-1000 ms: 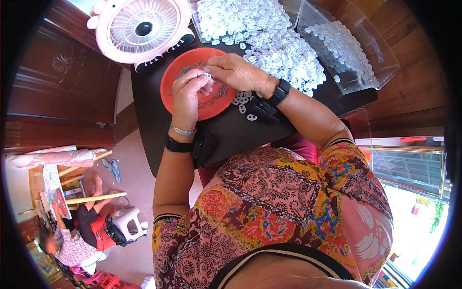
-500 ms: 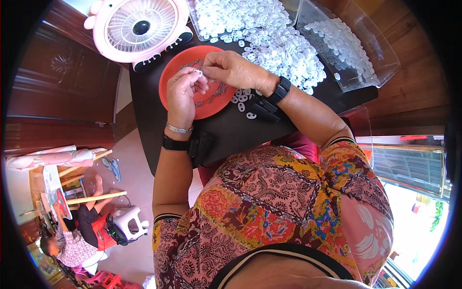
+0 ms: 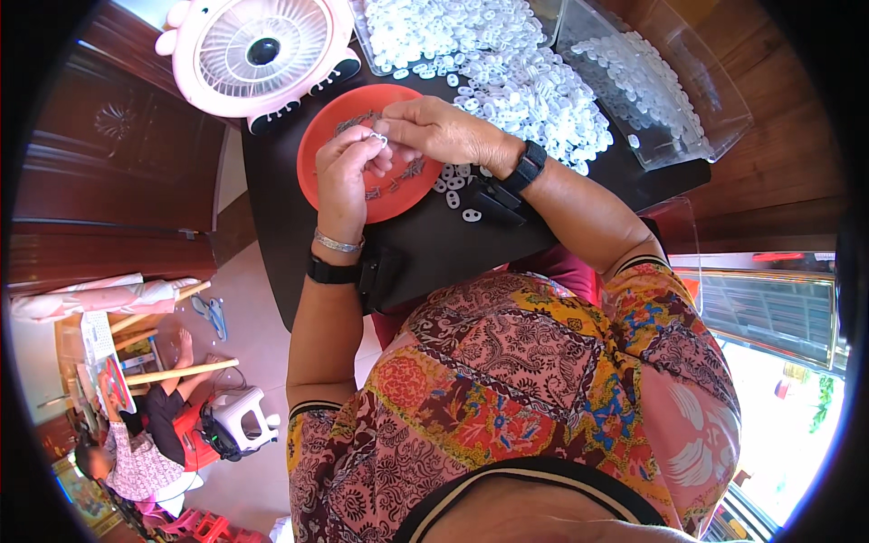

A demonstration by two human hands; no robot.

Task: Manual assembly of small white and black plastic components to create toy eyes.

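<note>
My left hand [image 3: 344, 172] pinches a small white oval plastic piece [image 3: 378, 139] between thumb and fingers. Reaching in from the right, my right hand [image 3: 439, 131] has its thumb and forefinger closed at the same piece; whether they also grip a tiny metal part is too small to tell. Both hands are above a red-orange round dish [image 3: 317, 181], in which several small grey metal pieces [image 3: 395, 186] lie scattered. A few white pieces with two holes [image 3: 472, 215] rest on the black table [image 3: 425, 258] beside my right wrist.
A large heap of white pieces [image 3: 534, 104] covers the table's far side. Behind it is a clear tray [image 3: 367, 41], and at right a clear bin [image 3: 724, 127], both with more pieces. A pink fan [image 3: 195, 68] stands far left. Another person [image 3: 145, 466] sits at lower left.
Both hands stay over the dish around the white piece. My fingers shift only slightly, and the piece has turned a little in them.
</note>
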